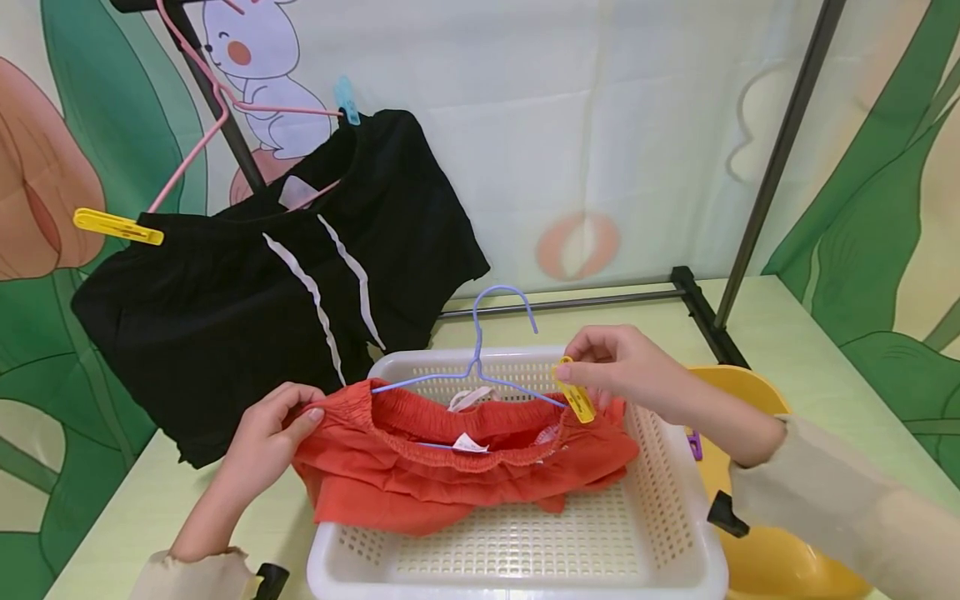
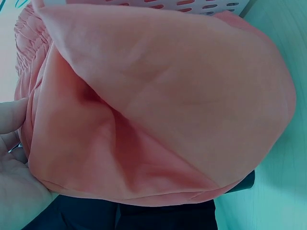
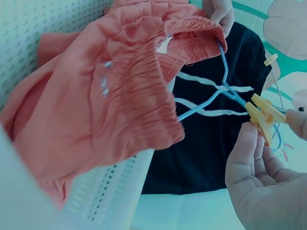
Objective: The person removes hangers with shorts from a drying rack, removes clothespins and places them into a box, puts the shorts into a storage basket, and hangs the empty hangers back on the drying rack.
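Observation:
Red shorts (image 1: 420, 492) with a gathered elastic waistband lie over the basket, on a blue-violet hanger (image 1: 477, 333) whose hook stands up above them. At the left end of the waistband, my left hand (image 1: 262, 433) pinches the cloth between thumb and fingers. My right hand (image 1: 618, 367) holds a yellow clothespin (image 1: 576, 396) by the waistband's right end. In the right wrist view the clothespin (image 3: 261, 117) sits between thumb and fingers, apart from the red cloth. The left wrist view is mostly filled by the shorts (image 2: 168, 96), with part of my left hand (image 2: 19, 177) at the edge.
The white perforated basket (image 1: 517, 537) stands on a pale table (image 1: 757, 333). Behind it, black shorts (image 1: 225, 308) hang from a pink hanger (image 1: 187, 162) with a yellow clothespin (image 1: 120, 226) and a blue clothespin (image 1: 347, 102). Right of the basket sits a yellow basin (image 1: 787, 558), near a black rack (image 1: 772, 167).

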Available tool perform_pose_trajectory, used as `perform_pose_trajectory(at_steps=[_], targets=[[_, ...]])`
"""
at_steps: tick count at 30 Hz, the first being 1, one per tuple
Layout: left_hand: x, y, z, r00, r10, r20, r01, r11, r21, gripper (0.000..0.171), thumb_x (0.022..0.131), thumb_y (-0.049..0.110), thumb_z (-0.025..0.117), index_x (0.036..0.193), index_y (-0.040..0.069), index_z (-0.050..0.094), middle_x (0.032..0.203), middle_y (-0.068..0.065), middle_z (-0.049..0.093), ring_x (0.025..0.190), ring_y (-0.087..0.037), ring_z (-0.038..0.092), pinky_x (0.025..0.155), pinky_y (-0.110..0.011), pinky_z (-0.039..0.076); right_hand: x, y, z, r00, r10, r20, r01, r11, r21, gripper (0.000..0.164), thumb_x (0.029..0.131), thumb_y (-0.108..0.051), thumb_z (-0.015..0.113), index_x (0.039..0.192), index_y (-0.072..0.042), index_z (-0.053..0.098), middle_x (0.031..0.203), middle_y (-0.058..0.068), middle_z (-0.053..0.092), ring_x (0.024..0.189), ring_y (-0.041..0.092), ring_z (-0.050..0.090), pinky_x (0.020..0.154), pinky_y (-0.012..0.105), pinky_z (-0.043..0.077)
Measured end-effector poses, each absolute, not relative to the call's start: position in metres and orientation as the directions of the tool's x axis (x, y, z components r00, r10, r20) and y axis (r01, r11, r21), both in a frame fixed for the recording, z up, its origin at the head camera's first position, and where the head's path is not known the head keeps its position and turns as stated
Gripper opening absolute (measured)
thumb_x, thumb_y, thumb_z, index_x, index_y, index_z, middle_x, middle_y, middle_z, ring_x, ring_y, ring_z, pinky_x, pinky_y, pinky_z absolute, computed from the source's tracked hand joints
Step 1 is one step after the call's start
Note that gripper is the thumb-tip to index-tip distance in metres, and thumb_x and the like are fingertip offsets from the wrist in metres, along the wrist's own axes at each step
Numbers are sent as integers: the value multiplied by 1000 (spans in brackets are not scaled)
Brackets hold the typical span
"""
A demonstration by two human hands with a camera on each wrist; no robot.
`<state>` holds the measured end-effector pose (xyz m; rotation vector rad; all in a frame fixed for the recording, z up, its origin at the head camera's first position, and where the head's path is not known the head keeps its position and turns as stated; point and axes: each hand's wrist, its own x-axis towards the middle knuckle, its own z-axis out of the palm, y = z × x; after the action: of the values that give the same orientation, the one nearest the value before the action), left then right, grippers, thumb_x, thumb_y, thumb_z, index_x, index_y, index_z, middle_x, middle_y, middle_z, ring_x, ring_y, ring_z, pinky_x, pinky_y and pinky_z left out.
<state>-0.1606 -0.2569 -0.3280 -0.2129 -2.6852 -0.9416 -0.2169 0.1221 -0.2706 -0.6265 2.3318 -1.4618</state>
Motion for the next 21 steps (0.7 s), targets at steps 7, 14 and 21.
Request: perform_pose_trajectory(at_steps=[7, 14, 21], targets=[[-161, -256, -329, -943, 47, 330, 241, 779, 579, 9, 86, 6, 53, 93, 4, 58, 86, -5, 54, 74, -7, 45, 60, -17, 44, -221, 136, -270, -867, -497, -41, -183, 393, -901, 27, 83, -22, 60, 92, 1, 51, 74, 4, 53, 55, 13, 49, 52, 30, 48], [-161, -257, -329, -938, 50, 342, 250, 781, 572, 9, 86, 5, 53, 92, 4, 59, 86, -4, 54, 73, -5, 44, 60, -17, 43, -227, 146, -274, -874, -483, -49, -185, 425, -886, 28, 83, -24, 60, 93, 1, 51, 76, 4, 55, 59, 20, 55, 55, 32, 50], [-161, -257, -330, -942, 45, 333, 240, 784, 573, 9, 86, 6, 53, 93, 4, 59, 86, -5, 54, 73, -6, 44, 60, -18, 43, -231, 156, -277, -887, -454, -88, -145, 452, -880, 32, 82, -27, 61, 94, 0, 48, 76, 3, 54, 62, 17, 54, 57, 33, 50]])
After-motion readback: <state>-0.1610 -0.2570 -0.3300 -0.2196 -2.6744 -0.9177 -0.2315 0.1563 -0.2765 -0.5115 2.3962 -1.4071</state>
